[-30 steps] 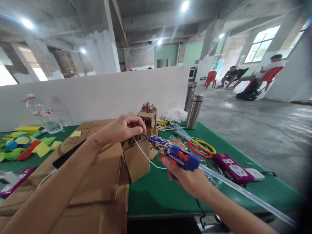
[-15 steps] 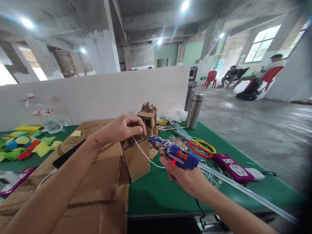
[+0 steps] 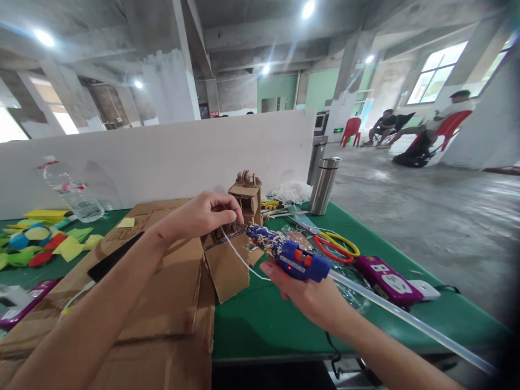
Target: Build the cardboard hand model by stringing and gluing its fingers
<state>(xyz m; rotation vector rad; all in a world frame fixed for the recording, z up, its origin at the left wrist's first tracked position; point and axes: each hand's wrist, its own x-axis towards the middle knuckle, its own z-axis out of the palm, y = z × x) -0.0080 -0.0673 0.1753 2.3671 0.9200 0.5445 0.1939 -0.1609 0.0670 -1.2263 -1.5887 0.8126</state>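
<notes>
Head view: nearest me, the clear glue stick [image 3: 410, 319] trails back over the right wrist; it looks smooth and bendy, and could snag. The right hand [image 3: 306, 295] is wrapped around the handle of the blue gun [image 3: 294, 259], whose nozzle points at the left fingertips. Its body looks like stiff, fairly light plastic; the handle is the place to hold, as the tip is probably hot. Between the hands hangs the white string [image 3: 239, 257], limp and soft, best pinched near its end. Just under the left hand [image 3: 207, 214] sits the cardboard box [image 3: 227, 271], likely light and easily dented, so better held by its edges. That hand's thumb and finger meet in a pinch; I can't tell what's between them. Beyond it stands the cardboard tower [image 3: 247, 197].
</notes>
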